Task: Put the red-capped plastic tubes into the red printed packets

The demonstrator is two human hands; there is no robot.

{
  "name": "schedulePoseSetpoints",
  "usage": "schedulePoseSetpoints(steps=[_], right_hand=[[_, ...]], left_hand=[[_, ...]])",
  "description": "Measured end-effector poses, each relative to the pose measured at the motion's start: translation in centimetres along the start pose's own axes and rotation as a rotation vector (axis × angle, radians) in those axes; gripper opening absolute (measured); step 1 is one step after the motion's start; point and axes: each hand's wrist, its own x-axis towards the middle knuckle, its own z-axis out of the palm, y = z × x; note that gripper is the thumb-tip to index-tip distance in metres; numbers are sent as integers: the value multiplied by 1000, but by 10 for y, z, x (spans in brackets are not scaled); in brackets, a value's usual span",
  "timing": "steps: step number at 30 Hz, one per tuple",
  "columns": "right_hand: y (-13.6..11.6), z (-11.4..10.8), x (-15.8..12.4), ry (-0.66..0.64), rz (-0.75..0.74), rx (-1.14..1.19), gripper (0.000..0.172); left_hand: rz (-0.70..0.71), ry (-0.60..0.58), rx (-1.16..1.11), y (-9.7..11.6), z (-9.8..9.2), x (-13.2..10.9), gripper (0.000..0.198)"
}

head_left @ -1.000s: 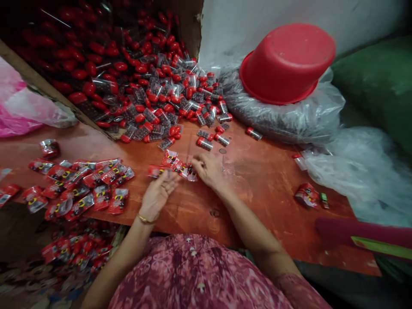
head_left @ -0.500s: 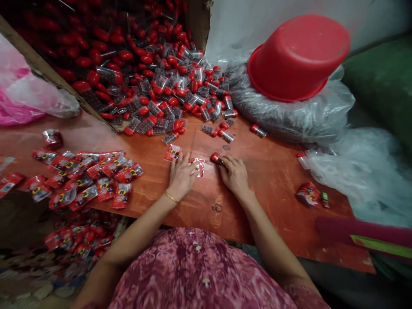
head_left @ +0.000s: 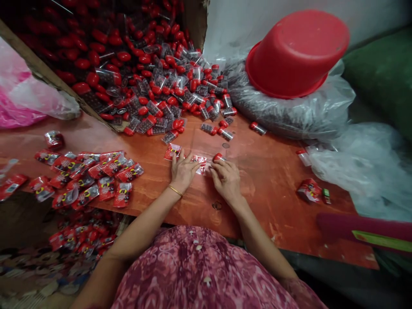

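My left hand (head_left: pixel 184 172) lies on the table with its fingers spread, the fingertips at a small red printed packet (head_left: pixel 201 165). Another red printed packet (head_left: pixel 173 151) lies flat just beyond those fingers. My right hand (head_left: pixel 227 178) is closed around a small clear container with a red cap (head_left: pixel 219 157); the cap shows past the fingers and most of the body is hidden. The right thumb and fingertips are close to the packet's right edge. Whether they also pinch the packet, I cannot tell.
A heap of red-capped containers (head_left: pixel 161 92) spills from a cardboard box (head_left: pixel 38 64). Filled red packets (head_left: pixel 122 194) lie at the left table edge. A red tub (head_left: pixel 299 51) stands upside down on a filled plastic bag (head_left: pixel 273 113). Clear plastic (head_left: pixel 370 167) lies at the right.
My right hand has moved left with the red-capped container, up to the packet's right edge. My left hand stays at the packet with little movement.
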Motion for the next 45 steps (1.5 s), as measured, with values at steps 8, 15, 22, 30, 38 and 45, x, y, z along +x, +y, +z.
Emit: schedulePoseSetpoints(steps=[8, 15, 22, 30, 38, 45], right_hand=[[-6, -1, -4, 22, 172, 215, 24], [-24, 23, 12, -39, 590, 890, 33], [-23, 21, 19, -77, 607, 875, 43], [-4, 21, 18, -7, 586, 656, 41], [-14, 14, 14, 71, 532, 663, 39], [-38, 16, 8, -113, 414, 773, 34]], left_hand=[[-30, 90, 56, 3, -2, 7, 11], [-37, 82, 151, 16, -3, -3, 17], [-306, 17, -300, 19, -4, -4, 28], [-203, -31, 314, 15, -16, 13, 23], [-55, 59, 119, 39, -25, 4, 38], [-597, 6, -800, 42, -8, -13, 35]])
